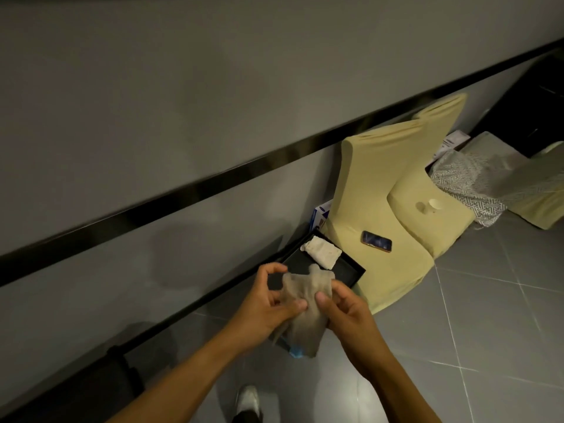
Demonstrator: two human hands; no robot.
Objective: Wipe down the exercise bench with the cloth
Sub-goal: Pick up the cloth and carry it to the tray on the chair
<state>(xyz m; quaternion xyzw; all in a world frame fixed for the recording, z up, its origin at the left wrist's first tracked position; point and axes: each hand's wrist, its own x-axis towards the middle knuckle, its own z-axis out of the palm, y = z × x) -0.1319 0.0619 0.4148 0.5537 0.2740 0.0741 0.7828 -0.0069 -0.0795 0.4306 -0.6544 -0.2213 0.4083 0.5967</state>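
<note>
A beige-grey cloth [300,312] hangs between both hands in the middle of the head view. My left hand [268,303] pinches its left edge with thumb and fingers. My right hand [341,312] grips its right side, thumb on top. A bit of blue [295,353] shows under the cloth's lower end. Behind the hands, a yellow padded seat [366,193] leans against the grey wall, with a second yellow pad [427,215] beside it. No exercise bench can be told apart for sure.
A phone [376,241] lies on the yellow seat. A black tray [345,274] on the floor holds a white folded cloth [323,251]. Patterned grey cushions [476,175] pile up at the right. My white shoe [248,398] stands on the grey tiled floor [488,331].
</note>
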